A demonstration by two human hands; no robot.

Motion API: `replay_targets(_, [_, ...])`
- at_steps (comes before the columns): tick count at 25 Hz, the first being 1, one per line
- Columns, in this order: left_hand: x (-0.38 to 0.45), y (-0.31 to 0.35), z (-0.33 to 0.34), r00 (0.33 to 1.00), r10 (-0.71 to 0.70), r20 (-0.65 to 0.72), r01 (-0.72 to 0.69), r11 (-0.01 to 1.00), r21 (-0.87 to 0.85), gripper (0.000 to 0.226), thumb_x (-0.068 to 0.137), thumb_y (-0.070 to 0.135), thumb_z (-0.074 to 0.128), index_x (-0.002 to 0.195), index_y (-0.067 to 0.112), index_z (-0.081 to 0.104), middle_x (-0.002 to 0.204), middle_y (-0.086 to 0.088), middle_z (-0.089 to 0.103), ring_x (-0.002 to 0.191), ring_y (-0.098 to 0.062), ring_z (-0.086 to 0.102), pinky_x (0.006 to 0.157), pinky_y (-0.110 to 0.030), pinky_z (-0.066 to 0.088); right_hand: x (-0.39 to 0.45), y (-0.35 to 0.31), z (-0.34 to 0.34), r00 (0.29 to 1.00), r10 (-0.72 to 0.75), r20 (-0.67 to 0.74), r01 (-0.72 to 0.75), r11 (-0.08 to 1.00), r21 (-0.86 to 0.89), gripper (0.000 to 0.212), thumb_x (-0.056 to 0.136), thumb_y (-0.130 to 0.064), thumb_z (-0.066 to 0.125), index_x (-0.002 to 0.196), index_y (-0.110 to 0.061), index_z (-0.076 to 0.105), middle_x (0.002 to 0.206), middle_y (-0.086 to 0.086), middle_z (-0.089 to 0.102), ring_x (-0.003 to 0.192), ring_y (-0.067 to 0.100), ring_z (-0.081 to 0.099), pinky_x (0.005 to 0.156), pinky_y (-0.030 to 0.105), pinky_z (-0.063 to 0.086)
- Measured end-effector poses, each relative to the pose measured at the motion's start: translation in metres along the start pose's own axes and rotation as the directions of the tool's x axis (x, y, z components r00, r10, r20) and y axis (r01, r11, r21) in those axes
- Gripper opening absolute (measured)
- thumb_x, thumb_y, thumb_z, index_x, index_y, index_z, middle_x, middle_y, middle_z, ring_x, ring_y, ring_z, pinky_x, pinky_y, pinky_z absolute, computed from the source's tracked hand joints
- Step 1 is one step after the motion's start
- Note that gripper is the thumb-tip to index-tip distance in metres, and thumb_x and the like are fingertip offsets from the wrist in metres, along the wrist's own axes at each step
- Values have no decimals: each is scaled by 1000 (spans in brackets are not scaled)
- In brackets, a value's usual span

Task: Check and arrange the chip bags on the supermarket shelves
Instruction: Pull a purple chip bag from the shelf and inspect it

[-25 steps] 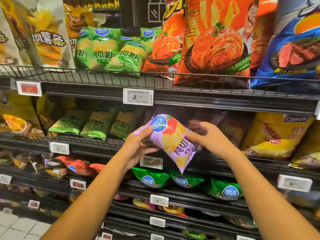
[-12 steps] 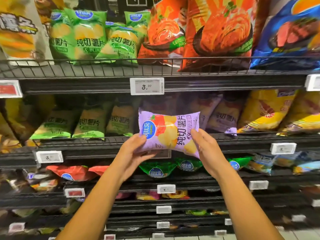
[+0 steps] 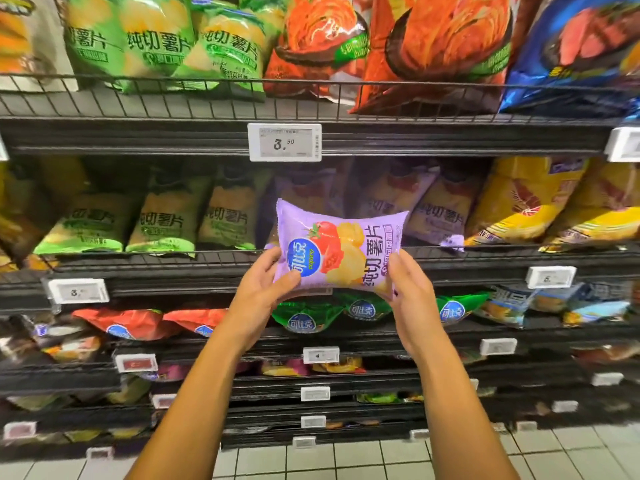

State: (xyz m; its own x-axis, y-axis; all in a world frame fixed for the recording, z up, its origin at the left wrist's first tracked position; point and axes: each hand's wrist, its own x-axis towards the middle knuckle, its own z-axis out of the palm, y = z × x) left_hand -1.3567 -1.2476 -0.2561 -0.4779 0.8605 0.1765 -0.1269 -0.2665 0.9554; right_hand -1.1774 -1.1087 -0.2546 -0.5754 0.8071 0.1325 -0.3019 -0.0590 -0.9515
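A small purple chip bag (image 3: 341,247) with a tomato picture is held sideways in front of the second shelf (image 3: 485,263). My left hand (image 3: 261,294) grips its lower left end, thumb on the front. My right hand (image 3: 410,296) grips its lower right end. Behind it, more purple bags (image 3: 433,209) lean in the shade of that shelf. Green bags (image 3: 162,223) stand to their left and yellow bags (image 3: 526,202) to their right.
The top shelf carries green bags (image 3: 156,43), orange bags (image 3: 433,46) and a blue bag (image 3: 571,50) behind a wire rail, with a 3.50 price tag (image 3: 284,142) below. Lower shelves hold red bags (image 3: 128,323) and green bags (image 3: 304,317). White floor tiles (image 3: 346,459) show at the bottom.
The purple bag has turned from tilted to nearly level and come away from the shelf, still in both hands. The view has shifted, so the shelves sit lower and closer in frame.
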Motion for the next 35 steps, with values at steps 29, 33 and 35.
replay_targets(29, [-9,25,119,954,286,88,-278,733,621,85,80,26,79,149,36,32,148,29,34,136,10,32,105,-4,28,-18,19,-4,817,467,339,-559,496,665,54,85,-24,64,137,-7,60,142,9,58,132,22,46,121,29,18])
replay_targets(33, [-14,28,110,972,228,66,-233,868,438,87,76,25,79,145,45,31,145,26,44,128,3,49,101,-16,44,-14,5,-18,907,402,128,-396,706,587,42,99,-47,47,118,-16,68,107,8,75,83,17,69,69,25,46])
replay_targets(35, [-16,30,102,978,178,109,-204,929,310,91,72,27,80,148,34,31,145,13,50,128,-8,53,102,-25,47,-11,-8,-28,954,301,13,-268,829,491,47,91,-53,50,118,-18,68,104,6,77,79,15,70,64,25,47])
